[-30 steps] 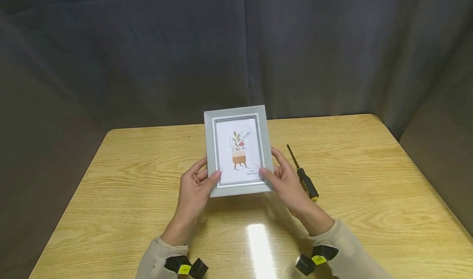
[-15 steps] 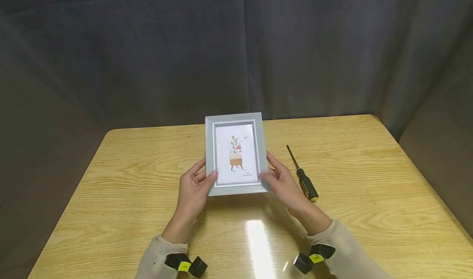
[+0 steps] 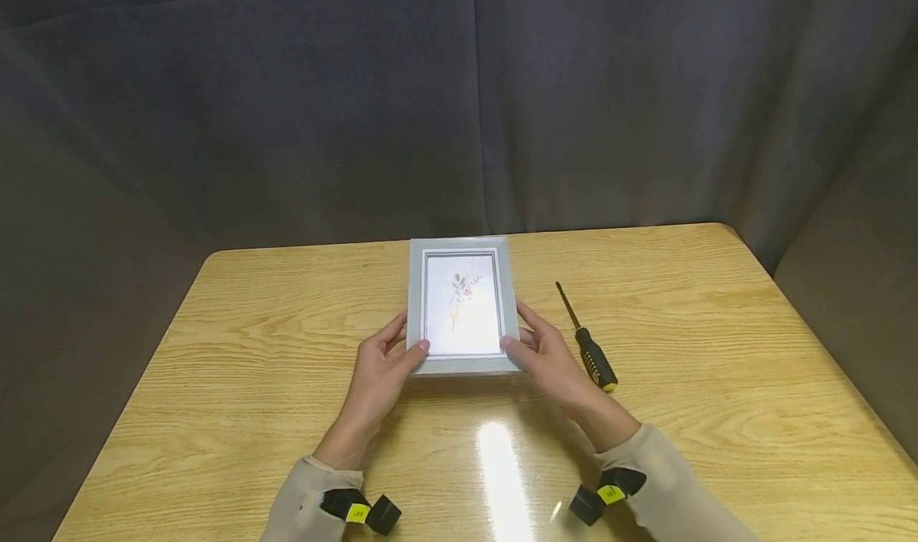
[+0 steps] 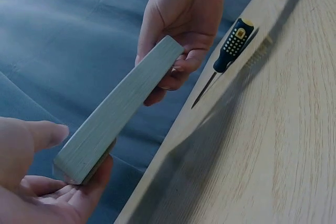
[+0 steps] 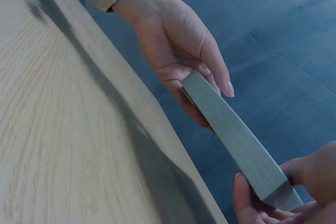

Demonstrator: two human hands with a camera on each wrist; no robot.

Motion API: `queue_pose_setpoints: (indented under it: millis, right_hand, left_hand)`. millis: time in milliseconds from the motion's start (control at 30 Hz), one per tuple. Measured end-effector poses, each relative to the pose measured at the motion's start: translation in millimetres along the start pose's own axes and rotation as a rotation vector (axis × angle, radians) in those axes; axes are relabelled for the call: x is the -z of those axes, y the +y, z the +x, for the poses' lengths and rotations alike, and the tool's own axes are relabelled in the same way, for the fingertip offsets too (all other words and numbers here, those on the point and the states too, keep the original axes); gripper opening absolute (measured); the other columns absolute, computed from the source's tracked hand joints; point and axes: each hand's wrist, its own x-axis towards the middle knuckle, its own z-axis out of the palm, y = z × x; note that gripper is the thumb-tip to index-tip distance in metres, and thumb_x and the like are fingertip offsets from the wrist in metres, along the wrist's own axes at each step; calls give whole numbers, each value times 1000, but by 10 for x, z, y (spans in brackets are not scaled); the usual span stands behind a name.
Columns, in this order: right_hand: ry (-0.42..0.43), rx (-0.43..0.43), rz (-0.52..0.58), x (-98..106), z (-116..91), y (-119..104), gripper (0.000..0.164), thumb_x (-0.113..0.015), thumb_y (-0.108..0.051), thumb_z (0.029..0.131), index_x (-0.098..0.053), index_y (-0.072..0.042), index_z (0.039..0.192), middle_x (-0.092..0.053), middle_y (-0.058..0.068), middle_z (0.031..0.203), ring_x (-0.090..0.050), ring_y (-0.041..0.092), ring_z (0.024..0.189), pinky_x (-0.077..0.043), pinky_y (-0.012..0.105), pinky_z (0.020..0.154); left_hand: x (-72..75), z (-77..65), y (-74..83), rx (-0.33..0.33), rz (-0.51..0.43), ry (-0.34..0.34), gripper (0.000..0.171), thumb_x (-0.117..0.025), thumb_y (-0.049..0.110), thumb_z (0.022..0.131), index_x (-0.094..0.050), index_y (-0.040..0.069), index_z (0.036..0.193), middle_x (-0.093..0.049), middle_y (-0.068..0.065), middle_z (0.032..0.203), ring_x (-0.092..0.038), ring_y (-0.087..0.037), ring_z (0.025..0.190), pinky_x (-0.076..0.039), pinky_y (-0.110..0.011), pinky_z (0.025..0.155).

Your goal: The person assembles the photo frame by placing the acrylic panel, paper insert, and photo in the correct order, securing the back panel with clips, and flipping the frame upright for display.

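A picture frame (image 3: 462,307) with a pale grey border and a printed plant picture is held between both hands, face up. Glare washes out part of the print. My left hand (image 3: 378,379) grips its lower left side, thumb on the front and fingers behind. On the lower right side, my right hand (image 3: 555,367) grips it the same way. From the left wrist view, the frame's plain side edge (image 4: 118,111) shows above the table, with its shadow on the wood. The back of the frame is mostly hidden.
A screwdriver (image 3: 591,351) with a black and yellow handle lies on the wooden table (image 3: 251,351), just right of my right hand, tip pointing away. Dark grey curtains (image 3: 323,111) hang behind and beside the table. Light reflects off the table's near part.
Both hands keep their grip on the picture frame. Its top edge has tipped back and lower, so it lies flatter and glare now covers the print. The screwdriver has not moved.
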Motion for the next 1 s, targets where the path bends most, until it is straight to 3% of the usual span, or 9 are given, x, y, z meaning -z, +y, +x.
queue_pose_setpoints:
  millis: [200,333,533,767,1000]
  right_hand:
    - [14,-53,-22,-4,16,39,64,-48,-10,96,-16,-2,151,-52,28,131,-66,29,91,-54,45,75]
    - [15,-62,-25,-2,23,67,66,-49,-8,95,-15,-1,151,-51,29,131,-66,30,90,-54,46,74]
    - [10,-86,-73,1,32,111,67,-50,-9,94,-15,2,150,-52,31,130,-66,29,90,-55,43,69]
    - [-6,-85,-169,12,56,174,65,-52,-9,93,-21,2,149,-58,28,122,-66,24,80,-53,33,53]
    - [-2,-102,-231,8,61,218,64,-53,-11,94,-22,4,148,-60,27,121,-65,20,79,-48,27,52]
  left_hand:
    - [6,12,-50,20,0,-46,65,-62,5,86,-35,-1,145,-55,-17,122,-61,-24,108,-50,-27,84]
    - [11,25,-88,41,66,-44,65,-64,9,86,-37,1,144,-57,-15,122,-60,-23,107,-51,-28,84]
    - [15,36,-128,47,197,-35,65,-65,18,86,-39,4,144,-58,-14,124,-56,-23,109,-45,-36,91]
    - [10,36,-152,91,241,-67,63,-62,15,88,-37,0,144,-58,-16,125,-56,-23,108,-48,-31,87]
    - [12,44,-195,87,268,-71,63,-62,8,87,-37,-2,143,-61,-18,118,-59,-22,102,-51,-28,80]
